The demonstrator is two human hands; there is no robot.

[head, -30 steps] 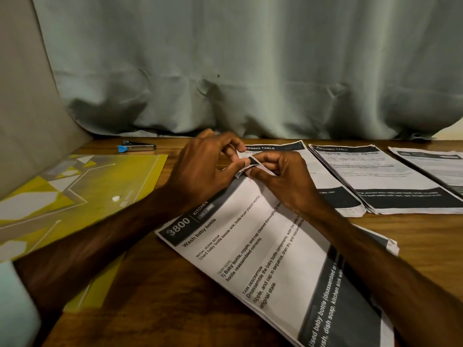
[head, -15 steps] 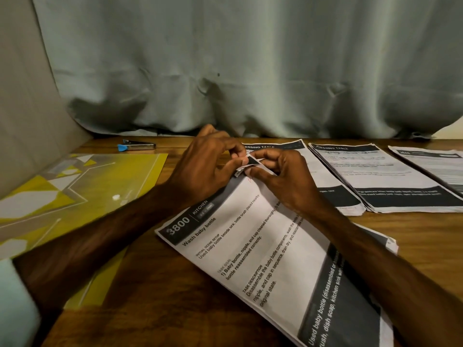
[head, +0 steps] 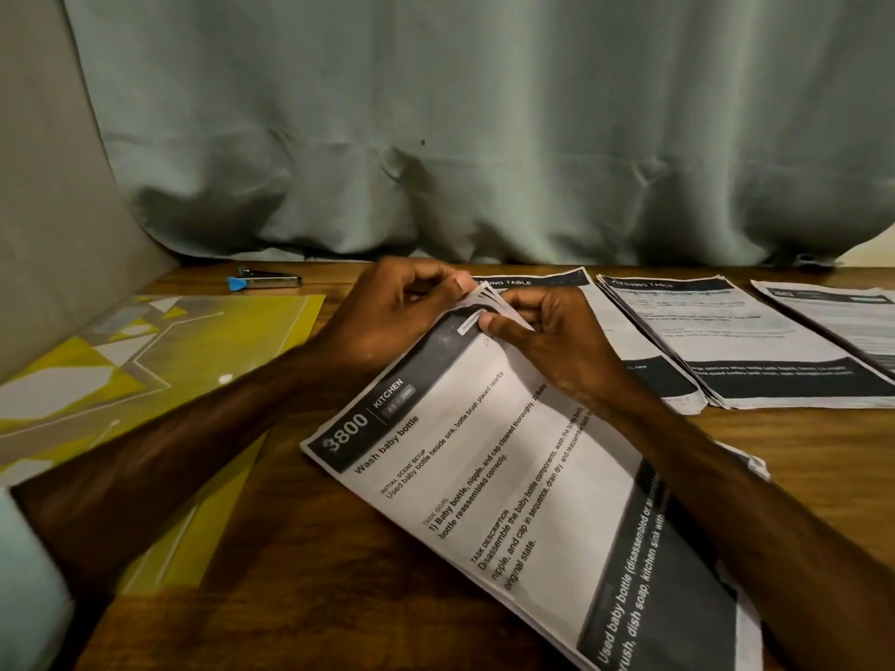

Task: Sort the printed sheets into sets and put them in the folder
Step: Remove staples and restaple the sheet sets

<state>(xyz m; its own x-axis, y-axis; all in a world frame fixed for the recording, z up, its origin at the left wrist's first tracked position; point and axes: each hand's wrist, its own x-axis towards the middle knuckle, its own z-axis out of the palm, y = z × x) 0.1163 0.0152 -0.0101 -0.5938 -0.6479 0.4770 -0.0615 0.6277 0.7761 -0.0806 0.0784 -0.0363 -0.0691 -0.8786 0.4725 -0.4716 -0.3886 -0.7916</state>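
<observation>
Head camera is showing me a yellow folder [head: 203,346] lying flat at the left of the wooden surface [head: 315,598]. A small metal tool with a blue tip [head: 265,282] is sitting behind it, near the grey curtain [head: 484,138]. Moving right, I am watching the left hand [head: 387,322] curling its fingers [head: 455,284] onto the top corner of the printed sheets [head: 523,477] headed "3800 Wash baby bottle". That pile is lying slanted mid-surface, under both forearms. The right hand [head: 562,346] is pinching the same corner with its fingers [head: 494,325] narrow on the paper. The sheet corners are fanning apart between the two hands. Further right, three more piles [head: 649,331] [head: 755,341] [head: 842,322] are lying side by side along the back.
</observation>
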